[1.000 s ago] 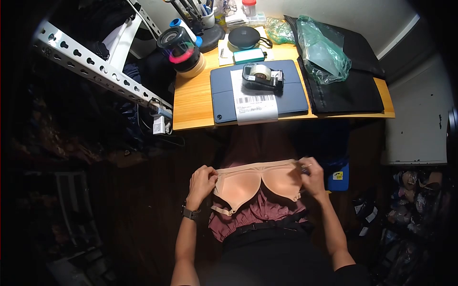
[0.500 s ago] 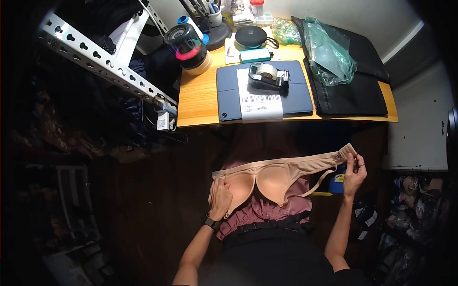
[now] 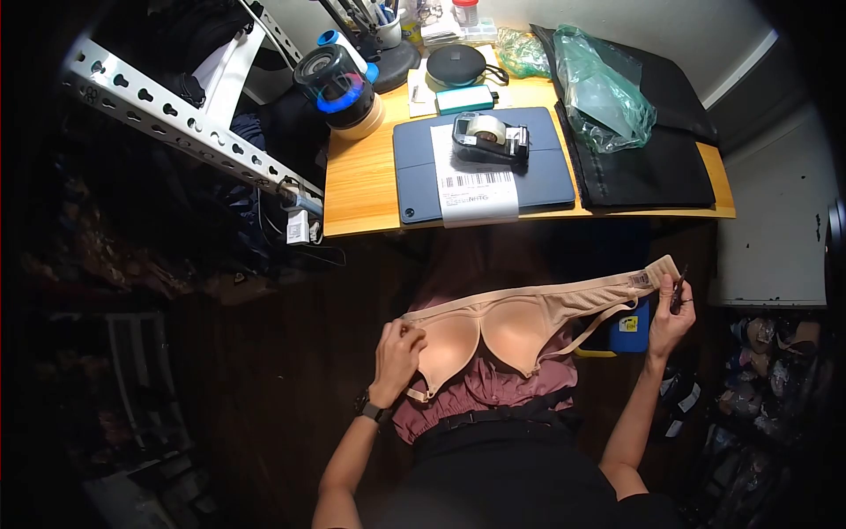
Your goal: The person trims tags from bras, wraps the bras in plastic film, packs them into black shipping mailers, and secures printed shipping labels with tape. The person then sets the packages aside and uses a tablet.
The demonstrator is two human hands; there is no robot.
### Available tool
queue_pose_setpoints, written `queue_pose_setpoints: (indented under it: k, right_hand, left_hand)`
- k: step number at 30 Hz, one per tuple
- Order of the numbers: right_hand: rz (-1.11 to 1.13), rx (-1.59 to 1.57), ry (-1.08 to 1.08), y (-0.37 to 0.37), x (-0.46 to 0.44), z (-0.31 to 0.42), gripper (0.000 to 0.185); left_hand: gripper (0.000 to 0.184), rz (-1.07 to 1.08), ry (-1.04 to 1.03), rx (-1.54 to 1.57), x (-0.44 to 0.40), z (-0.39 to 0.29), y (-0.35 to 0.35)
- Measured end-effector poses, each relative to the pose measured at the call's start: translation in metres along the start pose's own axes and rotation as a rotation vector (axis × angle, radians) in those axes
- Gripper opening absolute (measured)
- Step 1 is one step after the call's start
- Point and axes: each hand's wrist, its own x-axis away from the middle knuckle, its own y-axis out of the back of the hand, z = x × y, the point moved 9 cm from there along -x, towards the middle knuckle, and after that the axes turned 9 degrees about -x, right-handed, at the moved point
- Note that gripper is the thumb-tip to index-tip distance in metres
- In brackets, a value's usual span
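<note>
A beige bra (image 3: 514, 328) is stretched across my lap, the inside of both moulded cups facing up. At its left end, my left hand (image 3: 399, 360) has its fingers curled around the side of the band beside the left cup. The other end of the band is pinched in my right hand (image 3: 672, 319), near a small printed label (image 3: 640, 279). A slim dark tool (image 3: 679, 291), its kind unclear, also sits in my right hand. One shoulder strap (image 3: 590, 333) hangs in a loop under the right wing. Mauve trousers (image 3: 493, 397) lie beneath the bra.
Ahead stands a wooden desk (image 3: 361, 198) with a blue tablet case (image 3: 414, 176), a tape dispenser (image 3: 490, 141) on a label sheet, a black folder (image 3: 648, 181) and green plastic wrap (image 3: 599, 97). A white perforated metal frame (image 3: 176, 119) rises at left, a pale cabinet (image 3: 771, 229) at right.
My right hand has moved right and drawn the band end outward. The left hand has shifted slightly left, its fingers now at the side band rather than over the cup.
</note>
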Motion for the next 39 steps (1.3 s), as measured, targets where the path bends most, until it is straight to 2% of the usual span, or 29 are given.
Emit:
queue_pose_setpoints:
  k: [1,7,9,11,13,15,17,19,20,21,22,23,24,25,27,31,35,36,39]
  right_hand:
    - [-0.001,-0.027,0.008,-0.003,0.001,0.003,0.019]
    - [-0.003,-0.052,0.002,0.000,0.003,0.002,0.019]
    - [-0.010,-0.056,0.003,0.002,0.004,0.000,0.019]
    - [-0.025,-0.006,0.008,0.007,0.002,-0.005,0.019]
    - [-0.026,-0.015,0.025,0.005,0.000,0.002,0.019]
    - [-0.047,-0.012,0.038,0.006,-0.001,0.004,0.019]
    - [-0.048,-0.006,0.040,0.009,-0.002,0.004,0.019]
    - [-0.049,0.000,0.041,0.009,-0.003,0.005,0.019]
    - [-0.058,-0.015,0.044,0.009,-0.003,0.008,0.019]
    - [-0.072,-0.027,0.049,0.010,-0.004,0.010,0.020]
    - [-0.079,-0.016,0.052,0.011,-0.004,0.012,0.019]
    - [-0.089,0.002,0.058,0.014,-0.006,0.013,0.019]
    - [-0.093,0.036,0.033,0.017,-0.007,0.011,0.020]
    - [-0.100,0.005,0.048,0.016,-0.007,0.015,0.020]
    - [-0.128,0.001,0.047,0.019,-0.008,0.018,0.020]
    - [-0.137,-0.033,0.035,0.018,-0.007,0.028,0.020]
    - [-0.158,0.005,-0.020,0.023,-0.005,0.024,0.019]
    - [-0.148,-0.060,-0.027,0.021,-0.004,0.027,0.020]
    - [-0.072,-0.181,-0.028,0.016,-0.006,0.031,0.027]
  left_hand:
    - [0.010,0.068,-0.061,-0.011,-0.001,-0.002,-0.015]
    - [0.005,0.014,-0.090,-0.082,-0.007,0.001,-0.027]
    - [0.006,0.107,0.202,0.169,-0.003,0.026,-0.028]
    - [0.008,0.101,0.199,0.168,-0.002,0.035,-0.022]
    - [0.010,0.170,0.485,0.566,0.011,0.060,-0.034]
    - [0.015,0.158,0.509,0.797,0.019,0.079,-0.039]
    - [0.017,0.130,0.473,0.794,0.020,0.092,-0.028]
    - [0.018,0.105,0.526,0.761,0.020,0.101,-0.002]
    - [0.026,0.113,0.548,0.673,0.024,0.116,0.008]
    - [0.036,0.123,0.406,0.466,0.027,0.140,0.018]
    - [0.048,0.326,0.559,0.015,0.024,0.134,0.042]
    - [0.060,0.329,0.681,-0.533,0.029,0.134,0.061]
    - [0.071,0.263,0.722,-0.675,0.039,0.151,0.064]
    - [0.076,0.293,0.707,-0.664,0.035,0.144,0.069]
    - [0.073,0.372,0.683,-0.473,0.022,0.126,0.064]
    - [0.061,0.397,0.306,-0.357,-0.022,0.055,0.018]
    - [0.045,0.375,-0.188,-0.025,-0.071,-0.053,-0.036]
    - [0.041,0.268,-0.279,0.132,-0.082,-0.082,-0.039]
    - [0.042,0.464,-0.329,0.146,-0.109,-0.126,-0.086]
